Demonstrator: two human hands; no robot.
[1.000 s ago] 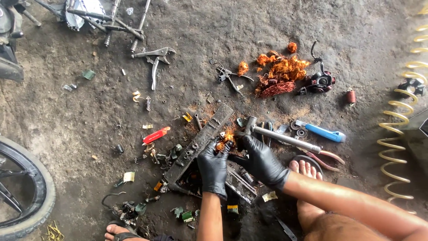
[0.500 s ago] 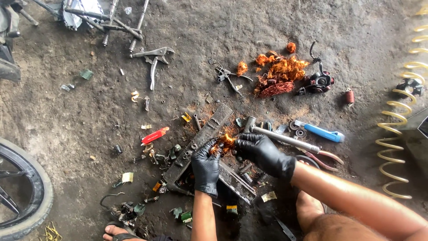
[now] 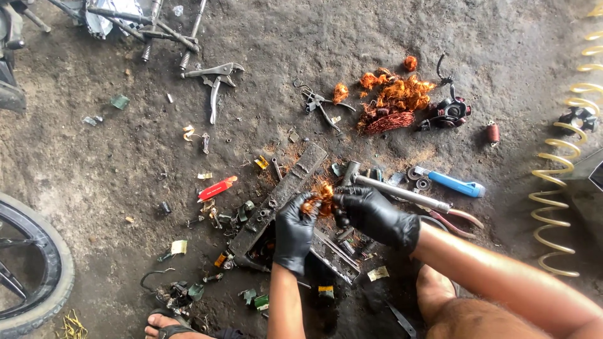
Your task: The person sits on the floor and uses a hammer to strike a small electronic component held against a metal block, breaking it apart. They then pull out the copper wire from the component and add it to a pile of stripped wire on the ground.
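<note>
Left hand (image 3: 294,233): black-gloved, pinching the tangled orange copper wire clump (image 3: 319,202).
Right hand (image 3: 370,215): grasping the same clump.
Room: bare dirt leftward (scrap crowds both hands).

Dirt floor (image 3: 94,176) strewn with locking pliers (image 3: 215,78), copper wire heap (image 3: 392,100), red screwdriver (image 3: 217,188), hammer (image 3: 396,190)

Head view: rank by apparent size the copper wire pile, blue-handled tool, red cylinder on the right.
1. copper wire pile
2. blue-handled tool
3. red cylinder
All lie on the ground at similar depth, so the order looks reliable.
</note>
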